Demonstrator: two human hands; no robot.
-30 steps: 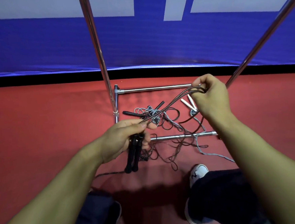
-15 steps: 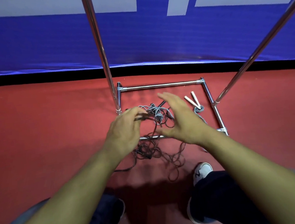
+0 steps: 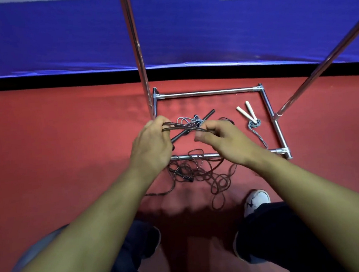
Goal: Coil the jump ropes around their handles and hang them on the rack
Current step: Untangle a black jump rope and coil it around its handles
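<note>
Left hand (image 3: pixel 151 148): fingers curled around a bundle of thin dark brown rope strands (image 3: pixel 182 127), grip clamped on the looped end at upper left.

Right hand (image 3: pixel 222 142): thumb and fingers pinching the same strands at their right end, grip clamped; strands stretched nearly level between the two hands, held above the floor.

Loose dark brown jump rope cord (image 3: pixel 201 175): tangled heap on the red floor (image 3: pixel 57 149), lying across and in front of the near bar of the rack base, below both hands; whether it joins the held strands cannot be told.

Chrome tubular rack (image 3: pixel 209 93): rectangular base frame flat on the floor, two bright upright poles rising from its left and right sides, out of the top of the view.

Long black straight handle (image 3: pixel 207 116): inside the base frame, slanted, partly hidden behind the hands.

Grey cord tangle (image 3: pixel 186 120): inside the frame, just beside the black handle, behind the held strands.

Pair of white jump rope handles (image 3: pixel 246 112): inside the frame at right, side by side, grey cord (image 3: pixel 254 124) in a small coil at their near ends, tail trailing toward the near right corner.

Blue banner with white lettering (image 3: pixel 187 28): backdrop behind the rack.

White shoe (image 3: pixel 255 200): on the floor, lower right, beside dark trouser legs.
</note>
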